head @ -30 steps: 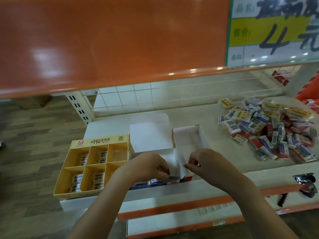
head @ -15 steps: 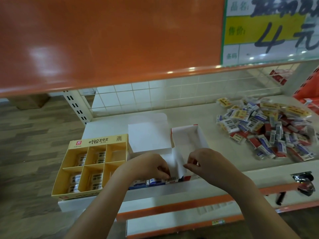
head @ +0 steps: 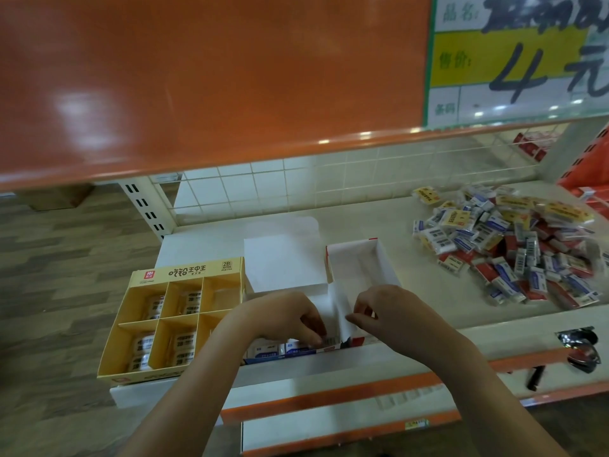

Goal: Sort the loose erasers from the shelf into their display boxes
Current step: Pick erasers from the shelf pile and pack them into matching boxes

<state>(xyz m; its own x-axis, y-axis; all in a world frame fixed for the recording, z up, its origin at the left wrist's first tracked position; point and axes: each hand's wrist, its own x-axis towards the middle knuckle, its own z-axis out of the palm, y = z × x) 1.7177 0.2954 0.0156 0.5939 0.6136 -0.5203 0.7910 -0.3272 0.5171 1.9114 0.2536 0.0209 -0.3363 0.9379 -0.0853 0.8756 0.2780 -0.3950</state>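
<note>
A heap of loose erasers (head: pixel 514 249) in blue, red and yellow wrappers lies at the right of the shelf (head: pixel 389 222). Left of it stand three display boxes: a yellow six-compartment box (head: pixel 184 273) with several erasers, a white box (head: pixel 283 265) with its lid raised and blue erasers along its front, and a red-and-white box (head: pixel 379 258) whose far part is bare. My left hand (head: pixel 283 319) pinches a barcoded eraser at the front of the white box. My right hand (head: pixel 385 311) pinches the white flap of the red-and-white box.
An orange shelf board (head: pixel 211 80) hangs overhead with a price sign (head: pixel 517 57) at its right. A wire grid (head: pixel 329 183) backs the shelf. A black object (head: pixel 580 349) hangs at the front lip on the right. An orange basket (head: pixel 590 166) stands at far right.
Both hands stay at the front of the two boxes with only small finger movement. The view has drifted slightly.
</note>
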